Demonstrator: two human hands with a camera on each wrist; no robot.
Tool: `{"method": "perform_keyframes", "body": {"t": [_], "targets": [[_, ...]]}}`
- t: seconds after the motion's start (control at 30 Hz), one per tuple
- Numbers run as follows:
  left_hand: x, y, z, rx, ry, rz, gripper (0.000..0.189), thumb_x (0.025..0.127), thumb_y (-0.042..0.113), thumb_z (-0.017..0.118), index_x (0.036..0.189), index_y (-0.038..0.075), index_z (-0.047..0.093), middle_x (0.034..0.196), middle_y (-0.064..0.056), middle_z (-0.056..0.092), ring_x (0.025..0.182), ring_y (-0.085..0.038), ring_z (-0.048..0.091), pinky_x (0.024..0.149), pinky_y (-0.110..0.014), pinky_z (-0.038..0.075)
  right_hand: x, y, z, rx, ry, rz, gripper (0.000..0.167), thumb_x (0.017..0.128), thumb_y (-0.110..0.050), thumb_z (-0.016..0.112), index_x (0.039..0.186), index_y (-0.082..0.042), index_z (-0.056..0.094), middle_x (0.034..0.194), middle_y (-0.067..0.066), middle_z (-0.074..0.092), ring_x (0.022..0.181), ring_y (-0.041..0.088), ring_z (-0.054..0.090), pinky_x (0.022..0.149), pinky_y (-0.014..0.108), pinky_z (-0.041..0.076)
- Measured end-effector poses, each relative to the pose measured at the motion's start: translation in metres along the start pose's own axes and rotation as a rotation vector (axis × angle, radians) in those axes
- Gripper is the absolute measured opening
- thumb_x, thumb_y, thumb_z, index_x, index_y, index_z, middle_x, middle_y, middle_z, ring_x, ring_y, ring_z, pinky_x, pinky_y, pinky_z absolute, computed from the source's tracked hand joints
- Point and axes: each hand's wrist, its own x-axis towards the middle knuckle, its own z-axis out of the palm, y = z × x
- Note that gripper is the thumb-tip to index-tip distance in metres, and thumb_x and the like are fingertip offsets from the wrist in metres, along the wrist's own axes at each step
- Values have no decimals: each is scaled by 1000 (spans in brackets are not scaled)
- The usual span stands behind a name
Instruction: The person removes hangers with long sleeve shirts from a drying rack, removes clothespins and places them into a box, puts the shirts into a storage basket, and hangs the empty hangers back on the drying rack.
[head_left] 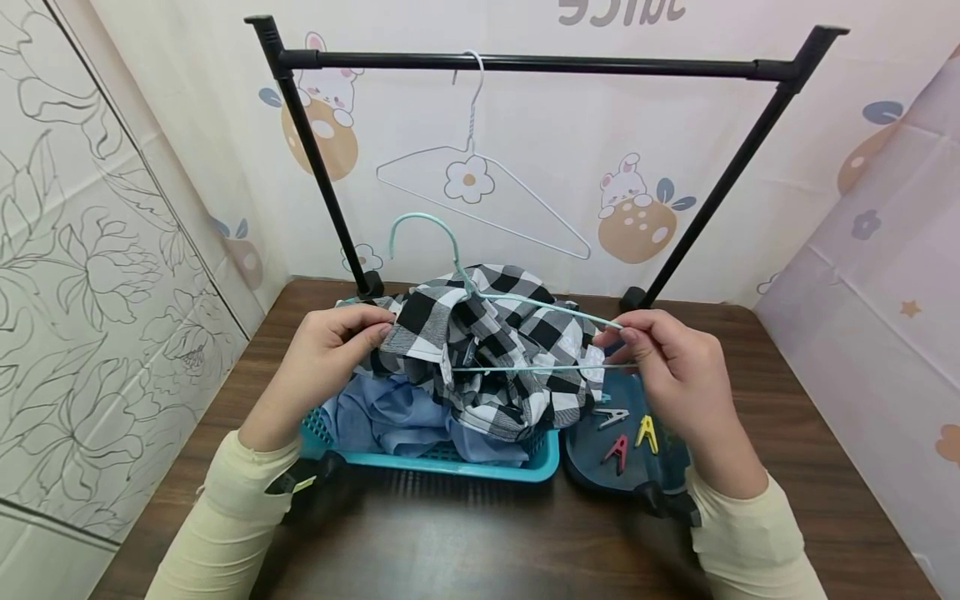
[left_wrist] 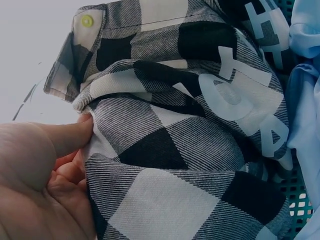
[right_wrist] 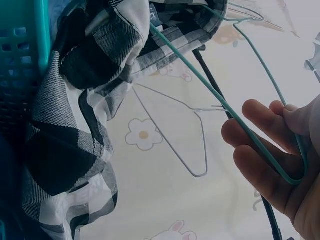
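Note:
A black-and-white checked shirt [head_left: 495, 333] is bunched over a turquoise basket [head_left: 480, 470]. My left hand [head_left: 318, 362] pinches the shirt's edge at its left side; in the left wrist view thumb and fingers hold the checked cloth [left_wrist: 155, 150], which has a yellow-green button and pale letters. A mint-green hanger [head_left: 551, 307] sits partly inside the shirt, its hook rising above the collar and its left arm hidden in the cloth. Its bare right end is held by my right hand [head_left: 678, 375]. In the right wrist view, the fingers curl round the hanger's corner [right_wrist: 295, 175].
Blue clothing [head_left: 397, 417] lies in the basket beneath the shirt. A dark tray [head_left: 600, 467] to its right holds several clothespins [head_left: 617, 452]. Behind stands a black rack [head_left: 615, 65], with a white wire hanger [head_left: 517, 175] hooked on its bar. All stand on a brown wooden table [head_left: 465, 542].

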Motion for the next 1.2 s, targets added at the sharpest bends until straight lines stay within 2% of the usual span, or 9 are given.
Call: {"method": "perform_keyframes", "body": {"t": [0.27, 0.67, 0.83, 1.03, 1.2], "targets": [[-1, 1, -3, 0, -3, -12, 13, 99, 11, 69, 108, 11, 78, 99, -3, 75, 81, -13, 61, 68, -19, 51, 1, 4, -7, -4, 21, 20, 16, 97, 7, 63, 109, -1, 70, 96, 9, 78, 74, -2, 71, 65, 15, 56], [-2, 1, -8, 24, 1, -23, 12, 99, 14, 70, 107, 13, 78, 97, -3, 73, 78, -16, 58, 64, -21, 49, 1, 9, -17, 27, 63, 58, 14, 100, 3, 60, 109, 1, 70, 95, 3, 77, 72, 6, 72, 64, 18, 57], [-2, 0, -9, 23, 3, -19, 12, 99, 13, 70, 107, 12, 78, 97, -3, 74, 78, -17, 58, 65, -20, 50, 1, 11, -20, 27, 88, 63, 15, 100, 4, 60, 109, 0, 71, 94, 8, 77, 71, 5, 72, 65, 16, 56], [-2, 0, -11, 6, -5, -28, 12, 99, 13, 69, 107, 11, 78, 95, -4, 73, 77, -17, 57, 64, -21, 49, 1, 14, -26, 31, 101, 81, 16, 99, 5, 61, 110, 0, 71, 93, -2, 77, 68, 4, 72, 63, 16, 56], [-2, -1, -13, 13, -7, -43, 12, 99, 14, 69, 108, 11, 77, 96, -4, 73, 77, -17, 58, 65, -21, 51, 1, 19, -31, 56, 111, 80, 15, 98, 7, 60, 110, 4, 70, 94, -5, 77, 68, 4, 72, 63, 16, 56]]}}
